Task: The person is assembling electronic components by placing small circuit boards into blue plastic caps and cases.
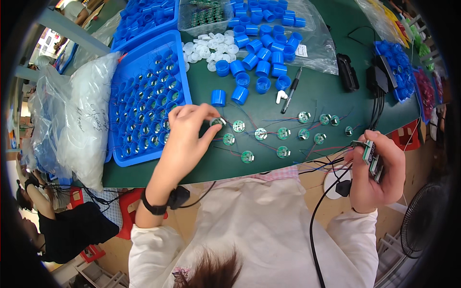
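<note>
Open tabletop [318, 92] between pen [291, 90] and black case [347, 73], wired circuit boards [284, 133] in front.

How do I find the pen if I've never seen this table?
Start at the big green table. Between its loose blue cups and the little round circuit boards lies the pen, beside a small white piece. It's a long, straight, dark stick, unlike the short cups and round boards around it.

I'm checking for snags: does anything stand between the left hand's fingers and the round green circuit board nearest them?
Nothing visible does: the bare left hand pinches the round green circuit board in its fingers. Another round green board lies to its right, outside the grip.
</note>
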Demonstrator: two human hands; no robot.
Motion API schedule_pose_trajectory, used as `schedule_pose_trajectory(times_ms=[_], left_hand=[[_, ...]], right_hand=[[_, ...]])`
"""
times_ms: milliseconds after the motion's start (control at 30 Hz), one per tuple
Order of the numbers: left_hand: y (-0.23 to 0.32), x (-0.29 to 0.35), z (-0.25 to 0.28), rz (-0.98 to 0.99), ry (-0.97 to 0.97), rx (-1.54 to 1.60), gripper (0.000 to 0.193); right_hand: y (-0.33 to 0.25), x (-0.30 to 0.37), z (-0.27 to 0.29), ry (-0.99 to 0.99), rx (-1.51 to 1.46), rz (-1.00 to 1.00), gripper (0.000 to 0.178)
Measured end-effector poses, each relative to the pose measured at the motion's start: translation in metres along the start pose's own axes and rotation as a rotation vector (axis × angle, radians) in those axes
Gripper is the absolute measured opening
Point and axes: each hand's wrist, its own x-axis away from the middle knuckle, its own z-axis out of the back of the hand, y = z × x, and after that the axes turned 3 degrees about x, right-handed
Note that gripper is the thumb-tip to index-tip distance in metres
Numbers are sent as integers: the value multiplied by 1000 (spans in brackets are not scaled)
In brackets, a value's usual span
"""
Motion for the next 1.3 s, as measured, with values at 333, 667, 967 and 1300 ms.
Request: schedule_pose_trajectory(times_ms=[333, 667, 967, 1300], left_hand=[[-2, -31, 25, -270, -215, -276, 22], [-70, -122, -3, -190, -197, -322, 23], [-64, -119, -3, -83, -120, -203, 35], [35, -34, 43, 238, -333, 1264, 37]], right_hand=[[6, 3, 5, 0, 80, 95, 41], [1, -10, 1, -20, 57, 149, 42], [-3, -13, -6, -27, -3, 94, 43], [5, -15, -14, -250, -305, 42, 42]])
